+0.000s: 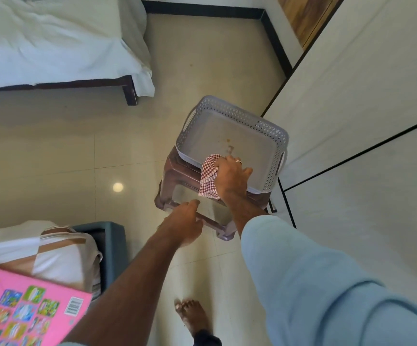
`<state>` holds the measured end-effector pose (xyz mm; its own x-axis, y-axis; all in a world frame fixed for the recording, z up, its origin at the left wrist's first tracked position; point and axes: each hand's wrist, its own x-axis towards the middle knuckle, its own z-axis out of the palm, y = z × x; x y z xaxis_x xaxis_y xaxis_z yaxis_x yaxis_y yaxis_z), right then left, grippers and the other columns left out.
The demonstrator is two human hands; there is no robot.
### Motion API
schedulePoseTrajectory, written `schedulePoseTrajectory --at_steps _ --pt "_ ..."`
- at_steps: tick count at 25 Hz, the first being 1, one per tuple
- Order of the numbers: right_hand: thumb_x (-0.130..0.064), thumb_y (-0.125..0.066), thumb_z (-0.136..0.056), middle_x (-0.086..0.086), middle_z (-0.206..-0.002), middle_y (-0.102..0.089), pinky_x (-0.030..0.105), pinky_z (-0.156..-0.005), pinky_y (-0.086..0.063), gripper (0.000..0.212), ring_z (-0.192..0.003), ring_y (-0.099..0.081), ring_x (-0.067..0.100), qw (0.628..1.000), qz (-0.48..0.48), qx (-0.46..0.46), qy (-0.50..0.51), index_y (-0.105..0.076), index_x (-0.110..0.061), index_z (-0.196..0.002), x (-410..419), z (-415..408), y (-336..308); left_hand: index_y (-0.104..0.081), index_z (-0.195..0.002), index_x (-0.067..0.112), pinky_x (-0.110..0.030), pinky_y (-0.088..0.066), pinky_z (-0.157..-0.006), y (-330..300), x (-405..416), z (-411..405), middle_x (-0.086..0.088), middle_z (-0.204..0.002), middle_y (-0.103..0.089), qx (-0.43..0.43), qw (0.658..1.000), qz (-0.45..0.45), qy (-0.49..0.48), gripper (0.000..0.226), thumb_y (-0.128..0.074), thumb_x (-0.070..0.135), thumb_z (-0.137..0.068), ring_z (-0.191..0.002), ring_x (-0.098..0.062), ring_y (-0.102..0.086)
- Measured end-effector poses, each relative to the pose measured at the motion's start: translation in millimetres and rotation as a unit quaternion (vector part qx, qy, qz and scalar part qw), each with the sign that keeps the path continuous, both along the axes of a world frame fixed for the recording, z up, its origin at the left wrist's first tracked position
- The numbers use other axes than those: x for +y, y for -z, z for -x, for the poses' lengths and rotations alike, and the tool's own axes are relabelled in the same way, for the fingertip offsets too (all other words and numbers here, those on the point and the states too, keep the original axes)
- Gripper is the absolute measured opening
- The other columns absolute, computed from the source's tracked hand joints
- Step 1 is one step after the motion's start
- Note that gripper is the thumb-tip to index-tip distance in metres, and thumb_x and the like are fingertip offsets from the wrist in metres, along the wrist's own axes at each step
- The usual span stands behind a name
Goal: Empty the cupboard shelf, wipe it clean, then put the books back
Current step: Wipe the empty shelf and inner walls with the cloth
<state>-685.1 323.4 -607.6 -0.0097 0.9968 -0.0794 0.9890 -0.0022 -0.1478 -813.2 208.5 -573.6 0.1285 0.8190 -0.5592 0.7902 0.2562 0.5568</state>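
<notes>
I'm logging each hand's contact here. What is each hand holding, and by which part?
The right hand grips the checkered cloth at its bunched upper end. The left hand holds nothing.

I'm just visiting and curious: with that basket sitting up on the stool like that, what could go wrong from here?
1. The grey basket overhangs the brown stool, so the right hand pressing the checked cloth on its near edge might tip it.
2. The left hand only reaches toward the stool, steadying nothing.
3. The bare foot stands near the stool, where a falling basket could land.
</notes>
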Motion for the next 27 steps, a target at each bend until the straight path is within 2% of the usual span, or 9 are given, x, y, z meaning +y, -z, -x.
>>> schedulePoseTrajectory --at_steps 4,7,10,13,15,17,21,25,27 --pt "-0.021 -0.062 -0.096 0.004 -0.137 -0.053 0.050 -0.100 -0.035 0.036 -0.128 -0.046 0.025 0.999 0.045 -0.010 -0.022 -0.053 -0.023 -0.131 3 -9 -11 -0.051 -0.141 0.014 -0.035 -0.046 -0.105 -15 -10 5 -0.007 -0.143 -0.055 -0.015 1.000 -0.005 -0.003 0.042 -0.055 0.028 -0.101 -0.130 -0.024 -0.054" --pt "-0.031 -0.056 -0.096 0.007 -0.146 -0.045 0.057 -0.107 -0.032 0.050 -0.134 -0.042 0.030 0.990 0.132 0.035 -0.032 -0.037 -0.022 -0.141 -5 -11 -16 -0.056 -0.135 0.014 -0.034 -0.049 -0.102 -25 -22 12 -0.007 -0.138 -0.059 -0.022 1.000 -0.015 -0.009 0.037 -0.056 0.028 -0.101 -0.125 -0.023 -0.057" --pt "-0.034 -0.070 -0.089 0.006 -0.147 -0.049 0.062 -0.109 -0.026 0.074 -0.136 -0.044 0.031 0.982 0.180 0.023 -0.054 -0.028 -0.026 -0.150 -13 -5 -16 -0.057 -0.134 0.014 -0.033 -0.047 -0.103 -25 -39 17 -0.008 -0.139 -0.059 -0.041 0.999 -0.009 -0.034 0.036 -0.056 0.028 -0.101 -0.126 -0.023 -0.057" --pt "-0.023 -0.069 -0.095 0.005 -0.128 -0.065 0.057 -0.108 -0.031 0.039 -0.120 -0.057 0.027 0.997 0.069 0.003 -0.023 -0.056 -0.025 -0.132 -12 -1 -13 -0.055 -0.135 0.015 -0.030 -0.045 -0.099 -25 -56 22 -0.007 -0.141 -0.058 -0.036 0.998 0.012 -0.043 0.036 -0.056 0.029 -0.101 -0.125 -0.023 -0.058" --pt "-0.018 -0.068 -0.096 0.004 -0.115 -0.070 0.052 -0.104 -0.036 0.022 -0.107 -0.061 0.025 1.000 0.021 -0.013 -0.016 -0.064 -0.023 -0.117 -6 -3 -15 -0.057 -0.132 0.015 -0.028 -0.046 -0.095 -24 -60 27 -0.007 -0.138 -0.060 -0.035 0.998 0.022 -0.052 0.035 -0.055 0.031 -0.101 -0.123 -0.022 -0.059" --pt "-0.019 -0.070 -0.094 0.006 -0.116 -0.070 0.051 -0.103 -0.038 0.023 -0.106 -0.062 0.025 0.999 0.029 -0.015 -0.032 -0.063 -0.022 -0.116 1 -8 -18 -0.057 -0.131 0.015 -0.025 -0.046 -0.090 -25 -63 31 -0.007 -0.134 -0.062 -0.031 0.998 0.030 -0.055 0.034 -0.055 0.031 -0.101 -0.118 -0.021 -0.061" --pt "-0.031 -0.076 -0.087 0.005 -0.143 -0.054 0.058 -0.108 -0.032 0.063 -0.131 -0.050 0.030 0.989 0.133 -0.014 -0.070 -0.045 -0.027 -0.141 6 -17 -15 -0.059 -0.128 0.015 -0.029 -0.050 -0.093 -25 -66 37 -0.007 -0.129 -0.065 -0.032 0.997 0.034 -0.058 0.032 -0.054 0.033 -0.101 -0.112 -0.020 -0.063" --pt "-0.023 -0.071 -0.094 0.003 -0.124 -0.068 0.046 -0.099 -0.033 0.032 -0.111 -0.059 0.023 0.999 0.040 0.000 -0.024 -0.065 -0.024 -0.125 1 -20 -3 -0.060 -0.128 0.014 -0.026 -0.048 -0.092 -23 -66 34 -0.007 -0.130 -0.064 -0.036 0.997 0.037 -0.058 0.032 -0.054 0.032 -0.102 -0.114 -0.020 -0.062" --pt "-0.018 -0.071 -0.092 0.003 -0.117 -0.070 0.044 -0.096 -0.032 0.028 -0.107 -0.059 0.021 1.000 -0.012 0.012 -0.003 -0.068 -0.024 -0.120 -5 -19 -7 -0.059 -0.129 0.015 -0.025 -0.045 -0.091 -26 -68 32 -0.007 -0.130 -0.064 -0.038 0.997 0.040 -0.062 0.033 -0.053 0.031 -0.102 -0.116 -0.020 -0.061"
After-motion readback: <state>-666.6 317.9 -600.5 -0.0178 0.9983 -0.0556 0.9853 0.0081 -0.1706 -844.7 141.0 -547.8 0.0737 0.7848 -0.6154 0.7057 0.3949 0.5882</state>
